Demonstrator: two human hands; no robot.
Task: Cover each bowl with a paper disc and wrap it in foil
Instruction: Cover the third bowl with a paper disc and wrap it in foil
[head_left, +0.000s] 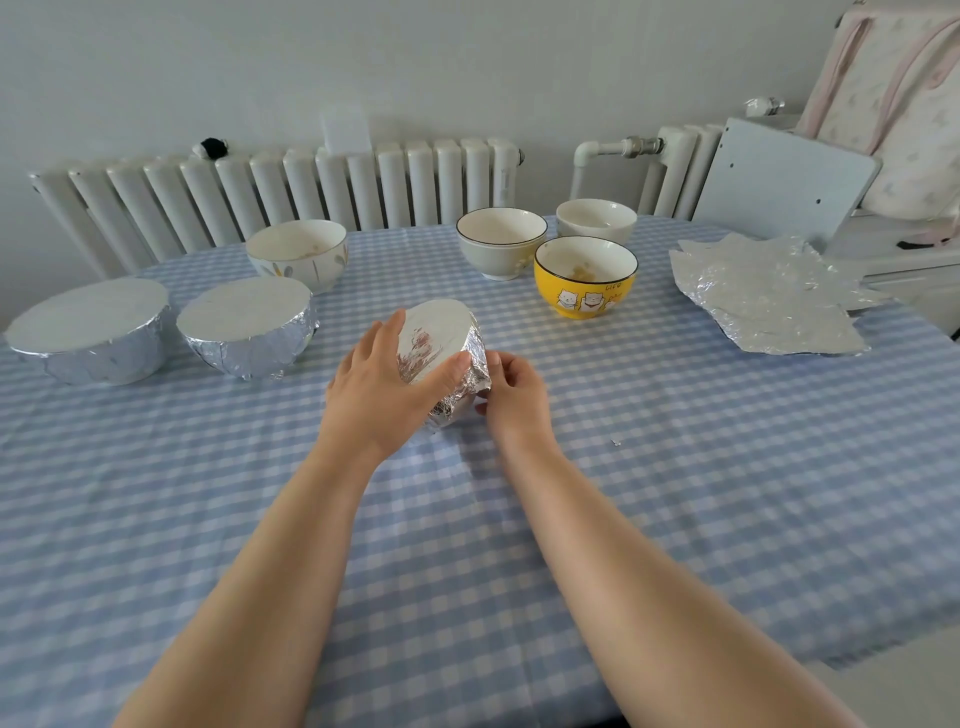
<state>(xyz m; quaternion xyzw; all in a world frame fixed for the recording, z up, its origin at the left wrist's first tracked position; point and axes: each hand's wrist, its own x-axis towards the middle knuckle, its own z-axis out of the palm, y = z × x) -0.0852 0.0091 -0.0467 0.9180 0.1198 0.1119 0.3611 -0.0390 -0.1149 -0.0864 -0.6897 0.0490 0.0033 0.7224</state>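
Two bare forearms reach over a blue checked tablecloth (727, 467). Left hand (384, 384) grips a tilted, silver foil-wrapped bowl (441, 348) between both hands; right hand (511, 395) pinches its crumpled foil edge. Thin foil may tear, or the tipped bowl could slip.

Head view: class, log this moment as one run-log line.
left hand: grips tilted foil-wrapped bowl | right hand: pinches foil at its side | uncovered bowls: four | spare foil sheets: table right

near tablecloth (467, 519) open; yellow bowl (585, 278) blocks far right.
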